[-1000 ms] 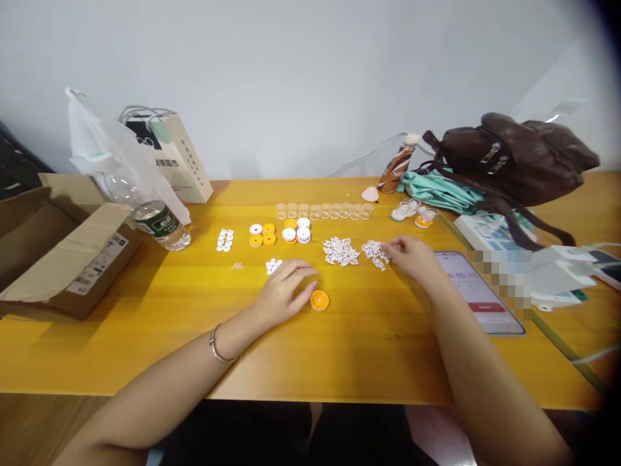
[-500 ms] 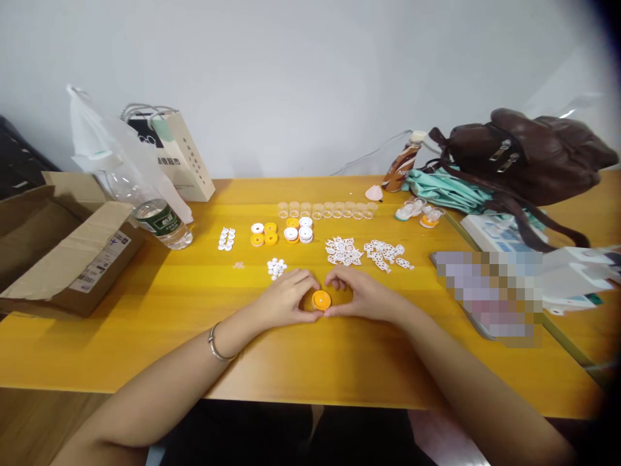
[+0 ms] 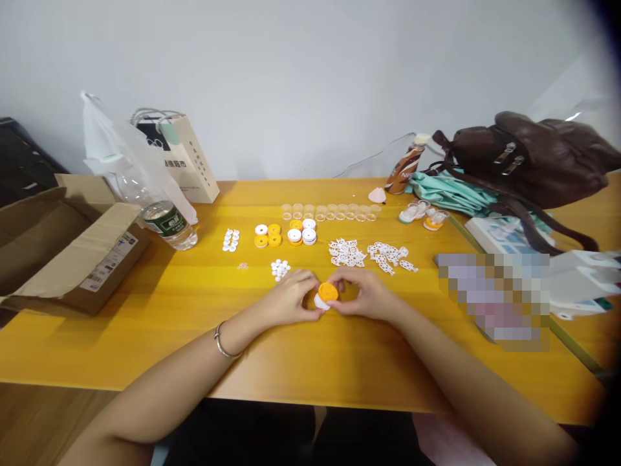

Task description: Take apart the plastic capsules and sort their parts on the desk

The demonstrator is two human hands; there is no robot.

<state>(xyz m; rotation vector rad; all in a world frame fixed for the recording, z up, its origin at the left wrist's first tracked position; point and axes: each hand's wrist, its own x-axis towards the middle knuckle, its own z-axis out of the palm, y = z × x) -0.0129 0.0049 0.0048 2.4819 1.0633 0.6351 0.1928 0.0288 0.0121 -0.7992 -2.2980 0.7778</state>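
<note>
Between the fingertips of my right hand (image 3: 366, 294) is an orange round cap (image 3: 328, 292), lifted slightly and tilted. Below it and to its left shows a white round piece (image 3: 321, 303), which the thumb and fingers of my left hand (image 3: 292, 298) grip from the side. The two pieces overlap, and whether they touch cannot be made out. A heap of small white round pieces (image 3: 280, 269) lies just beyond my left hand. Past my right hand are white openwork plastic parts (image 3: 347, 253), with a second group of openwork parts (image 3: 387, 254) beside them.
Farther back are stacked orange and white rings (image 3: 268, 235), more stacked rings (image 3: 301, 232), a row of clear cups (image 3: 331, 212) and white discs (image 3: 231, 240). A cardboard box (image 3: 63, 259) and water bottle (image 3: 169, 224) stand left. A brown bag (image 3: 533, 149) and a blurred-out flat object (image 3: 495, 298) lie right.
My right hand has raised the orange cap and moved it slightly to the right, off the white piece. That white piece now shows in my left hand.
</note>
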